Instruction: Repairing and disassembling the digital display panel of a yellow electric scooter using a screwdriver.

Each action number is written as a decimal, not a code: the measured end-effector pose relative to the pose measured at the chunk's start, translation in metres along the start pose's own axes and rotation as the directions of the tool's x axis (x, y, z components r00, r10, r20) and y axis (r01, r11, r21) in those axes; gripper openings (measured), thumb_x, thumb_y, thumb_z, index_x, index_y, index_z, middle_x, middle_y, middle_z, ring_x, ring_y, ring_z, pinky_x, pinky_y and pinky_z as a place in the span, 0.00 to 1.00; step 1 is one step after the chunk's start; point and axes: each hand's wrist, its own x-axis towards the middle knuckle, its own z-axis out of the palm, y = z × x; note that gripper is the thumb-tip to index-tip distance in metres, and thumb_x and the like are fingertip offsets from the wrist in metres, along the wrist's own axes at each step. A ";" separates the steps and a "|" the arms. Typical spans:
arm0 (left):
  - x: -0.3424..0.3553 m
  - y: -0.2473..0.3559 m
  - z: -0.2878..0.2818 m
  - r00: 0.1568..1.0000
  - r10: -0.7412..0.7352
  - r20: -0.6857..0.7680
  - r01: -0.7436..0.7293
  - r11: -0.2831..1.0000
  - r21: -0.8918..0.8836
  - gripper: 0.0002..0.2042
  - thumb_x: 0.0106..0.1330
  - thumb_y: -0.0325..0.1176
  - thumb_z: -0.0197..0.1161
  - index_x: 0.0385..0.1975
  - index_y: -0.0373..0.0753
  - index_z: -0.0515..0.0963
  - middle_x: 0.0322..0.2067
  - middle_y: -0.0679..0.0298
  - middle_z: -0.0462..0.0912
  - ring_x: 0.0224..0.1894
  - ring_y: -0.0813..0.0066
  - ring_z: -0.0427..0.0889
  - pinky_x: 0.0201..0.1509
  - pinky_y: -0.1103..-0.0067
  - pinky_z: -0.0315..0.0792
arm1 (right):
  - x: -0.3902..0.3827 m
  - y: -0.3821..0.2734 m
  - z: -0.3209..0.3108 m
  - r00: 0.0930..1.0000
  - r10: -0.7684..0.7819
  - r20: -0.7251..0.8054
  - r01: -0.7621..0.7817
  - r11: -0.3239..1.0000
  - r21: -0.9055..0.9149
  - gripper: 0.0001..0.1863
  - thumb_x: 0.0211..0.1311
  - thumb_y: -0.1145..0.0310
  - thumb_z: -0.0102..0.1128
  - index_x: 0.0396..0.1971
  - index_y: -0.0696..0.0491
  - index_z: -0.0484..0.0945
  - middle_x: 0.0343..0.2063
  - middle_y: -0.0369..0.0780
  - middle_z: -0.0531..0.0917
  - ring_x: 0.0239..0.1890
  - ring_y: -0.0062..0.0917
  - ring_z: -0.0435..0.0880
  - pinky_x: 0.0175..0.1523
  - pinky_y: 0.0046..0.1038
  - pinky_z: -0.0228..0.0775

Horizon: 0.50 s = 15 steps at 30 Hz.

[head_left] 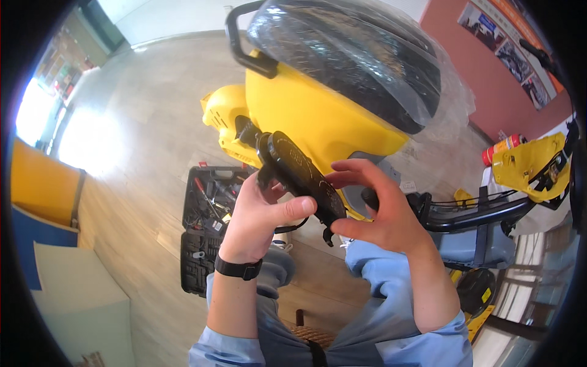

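Over my lap I hold a black oval panel [304, 171] with faint round markings on its face; it looks like a control panel. It is tilted, and a thin black cable hangs below it. My left hand [260, 205] grips its near left side, thumb along the edge and fingers partly hidden behind. Around its right end curl the fingers and thumb of my right hand [379, 205]. Just beyond stands a yellow scooter-like body [306, 110] with a black seat [354, 58] wrapped in clear plastic.
An open black toolbox [194, 260] lies on the floor left of my legs. On the right are a black tubular frame [477, 214], a yellow cover part [529, 165] and a red can [504, 148]. Yellow, blue and pale panels [79, 300] stand at the left.
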 end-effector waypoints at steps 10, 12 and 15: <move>0.018 -0.008 0.027 0.992 -0.007 0.128 0.002 0.999 0.042 0.37 0.44 0.27 0.85 0.58 0.31 0.75 0.50 0.59 0.83 0.53 0.72 0.82 0.60 0.73 0.76 | -0.010 0.009 -0.019 0.998 -0.027 -0.056 0.029 0.998 0.049 0.39 0.43 0.69 0.80 0.59 0.56 0.73 0.47 0.43 0.86 0.51 0.32 0.86 0.59 0.33 0.75; 0.018 -0.009 0.031 0.991 -0.018 0.131 0.008 0.997 0.076 0.38 0.43 0.28 0.86 0.58 0.31 0.75 0.49 0.60 0.84 0.53 0.73 0.81 0.61 0.73 0.75 | -0.013 0.008 -0.018 0.997 -0.028 -0.076 0.031 0.999 0.040 0.38 0.43 0.67 0.79 0.58 0.57 0.73 0.45 0.46 0.86 0.48 0.35 0.88 0.56 0.34 0.77; 0.015 -0.008 0.037 0.993 -0.026 0.112 0.010 0.990 0.144 0.39 0.43 0.31 0.88 0.58 0.30 0.76 0.49 0.60 0.84 0.54 0.75 0.80 0.62 0.74 0.73 | -0.014 0.008 -0.016 0.995 -0.008 -0.098 0.011 1.000 0.027 0.39 0.42 0.68 0.78 0.58 0.56 0.72 0.44 0.46 0.86 0.47 0.36 0.88 0.55 0.35 0.78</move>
